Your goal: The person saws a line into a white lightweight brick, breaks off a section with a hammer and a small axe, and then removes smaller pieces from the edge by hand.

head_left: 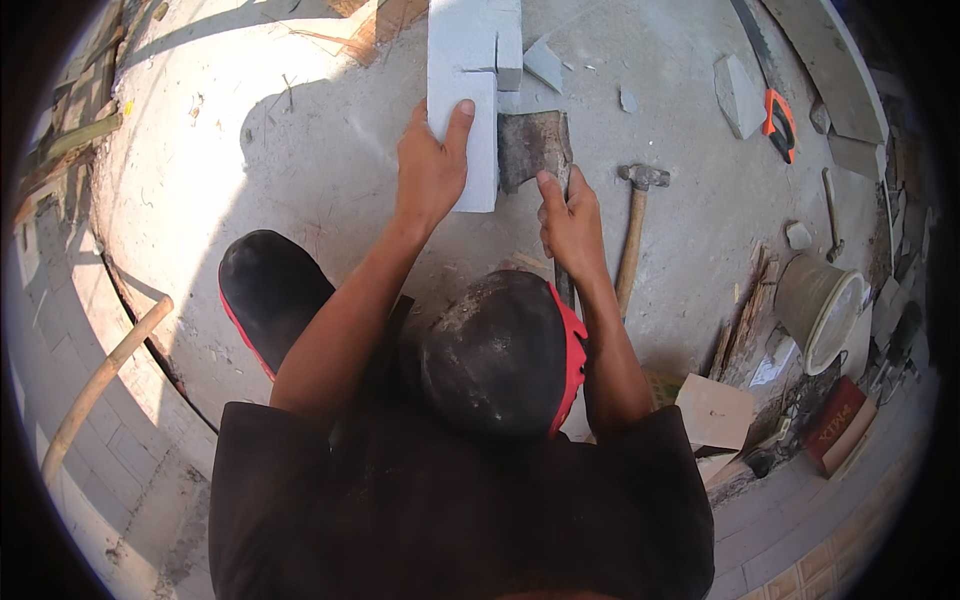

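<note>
A long white block [462, 150], like a lightweight concrete block, lies on the floor ahead of me and reaches the upper edge of the view. Its right side has a stepped notch and a narrow cut line. My left hand [437, 165] grips the block's near left side, thumb on top; the other fingers are mostly hidden. My right hand [573, 222] is closed round the handle of a hatchet [533, 148]. The hatchet's broad, dark, worn blade is against or right beside the block's right side; I cannot tell if they touch.
Broken white pieces [738, 97] lie at the right. A hammer [634, 235], an orange-handled saw [779, 125], a bucket on its side [822, 312] and a cardboard box [714, 412] are farther right. My dark shoes [272, 290] flank the work; a wooden pole [105, 378] is left.
</note>
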Demonstrator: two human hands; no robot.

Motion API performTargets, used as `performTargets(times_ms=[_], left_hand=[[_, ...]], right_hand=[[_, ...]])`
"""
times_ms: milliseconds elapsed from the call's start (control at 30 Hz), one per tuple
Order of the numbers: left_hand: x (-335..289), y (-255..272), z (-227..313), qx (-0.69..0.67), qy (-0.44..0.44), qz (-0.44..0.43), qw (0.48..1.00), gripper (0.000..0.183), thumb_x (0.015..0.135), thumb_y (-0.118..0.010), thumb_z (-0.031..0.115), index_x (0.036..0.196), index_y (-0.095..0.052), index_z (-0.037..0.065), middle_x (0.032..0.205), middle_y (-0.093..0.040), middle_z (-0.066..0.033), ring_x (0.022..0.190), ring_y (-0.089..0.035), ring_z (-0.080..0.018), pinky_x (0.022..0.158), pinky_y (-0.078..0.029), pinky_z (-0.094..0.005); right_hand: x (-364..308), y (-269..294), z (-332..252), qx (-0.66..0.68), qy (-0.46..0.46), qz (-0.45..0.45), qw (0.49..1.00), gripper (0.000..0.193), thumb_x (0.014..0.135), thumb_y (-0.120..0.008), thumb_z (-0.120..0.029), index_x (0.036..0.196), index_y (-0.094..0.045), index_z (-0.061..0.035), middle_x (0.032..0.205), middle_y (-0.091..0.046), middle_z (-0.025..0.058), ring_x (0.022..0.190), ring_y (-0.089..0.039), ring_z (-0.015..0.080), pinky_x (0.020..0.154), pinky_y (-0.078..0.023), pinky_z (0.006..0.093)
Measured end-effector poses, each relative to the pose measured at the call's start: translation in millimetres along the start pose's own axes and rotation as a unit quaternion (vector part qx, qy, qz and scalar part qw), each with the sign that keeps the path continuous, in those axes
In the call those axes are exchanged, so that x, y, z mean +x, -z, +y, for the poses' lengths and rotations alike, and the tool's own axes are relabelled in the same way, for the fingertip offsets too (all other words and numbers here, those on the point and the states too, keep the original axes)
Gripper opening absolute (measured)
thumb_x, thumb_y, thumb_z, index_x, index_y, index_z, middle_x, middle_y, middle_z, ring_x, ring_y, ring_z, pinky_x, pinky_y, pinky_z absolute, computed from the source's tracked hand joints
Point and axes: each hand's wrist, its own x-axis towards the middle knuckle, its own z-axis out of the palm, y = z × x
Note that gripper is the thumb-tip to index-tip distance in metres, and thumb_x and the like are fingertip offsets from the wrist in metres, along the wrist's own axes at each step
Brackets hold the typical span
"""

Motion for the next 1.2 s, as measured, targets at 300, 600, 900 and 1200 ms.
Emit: performTargets(times_ms=[300, 600, 900, 1200], left_hand=[[-9.9, -1.2, -6.0, 0.016, -0.016, 0.011, 1.000, 0.088, 0.097, -0.063, 0.055, 0.142, -0.041, -0.017, 0.111, -0.070, -0.0322, 0.104, -0.071, -0.0414, 0.094, -0.054, -0.0445], [0.4, -5.3, -24.6, 0.084, -0.018, 0.042, 0.995, 0.117, 0.084, -0.068, 0.071, 0.149, -0.029, -0.019, 0.135, -0.057, -0.0378, 0.127, -0.059, -0.0445, 0.108, -0.046, -0.0462], [3.2, 12.2, -11.4, 0.196, -0.067, -0.010, 0.978, 0.120, 0.067, -0.085, 0.053, 0.148, -0.028, -0.015, 0.128, -0.062, -0.0302, 0.120, -0.064, -0.0405, 0.096, -0.054, -0.0459], [19.2, 44.3, -28.0, 0.059, -0.056, -0.062, 0.995, 0.087, 0.072, -0.086, 0.027, 0.137, -0.045, -0.013, 0.121, -0.067, -0.0257, 0.105, -0.070, -0.0316, 0.088, -0.059, -0.0393]], right_hand=[[-41.7, 39.4, 83.8, -0.203, 0.001, 0.216, 0.955, 0.039, 0.098, -0.066, -0.032, 0.115, -0.057, 0.0013, 0.085, -0.071, 0.0254, 0.077, -0.070, 0.0408, 0.070, -0.053, 0.0528], [-1.7, -8.3, 42.6, -0.284, 0.210, 0.155, 0.923, 0.043, 0.091, -0.066, -0.013, 0.133, -0.059, -0.0059, 0.132, -0.058, 0.0207, 0.126, -0.053, 0.0395, 0.101, -0.047, 0.0502], [-3.0, -28.2, 30.0, -0.287, 0.222, -0.076, 0.929, 0.050, 0.087, -0.055, -0.002, 0.137, -0.060, -0.0047, 0.152, -0.047, 0.0252, 0.136, -0.048, 0.0446, 0.110, -0.043, 0.0517], [8.8, -68.6, 38.1, -0.204, 0.253, 0.038, 0.945, 0.043, 0.100, -0.060, -0.024, 0.141, -0.060, -0.0111, 0.153, -0.047, 0.0233, 0.137, -0.047, 0.0448, 0.110, -0.044, 0.0474]])
